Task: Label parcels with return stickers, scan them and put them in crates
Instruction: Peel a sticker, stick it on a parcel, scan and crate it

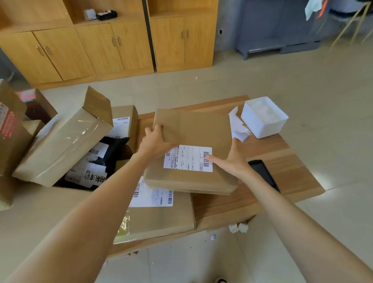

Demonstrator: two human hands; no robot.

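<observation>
Brown paper wraps the parcel (192,149) we are handling, a flat package lying on the wooden worktop (271,168), its near-left part overlapping a larger labelled parcel (159,214) beneath. Our left hand (154,141) lies over its far-left part with the fingers (157,129) curled at that edge, so we are holding it there; our right hand (233,160) lies flat and spread on the right side, fingertips pressing the white sticker (188,159) down, grasping nothing. We judge the parcel fairly light and somewhat yielding, since the wrap looks soft at the corners, though its thickness suggests something firm inside; the paper should give decent grip, and taking it by the two opposite edges seems the safest hold, keeping palms off the barcode. We cannot see its underside or contents, and the print on the sticker is too small to read. A dark phone-like device (264,175) lies just beside our right wrist, possibly the scanner. Left of the worktop a heap of cardboard boxes (59,141) and dark bags hides whatever holds them; no crate is plainly visible. A white tub (264,117) stands at the far right corner, with crumpled paper scraps (238,126) just beside it.
</observation>
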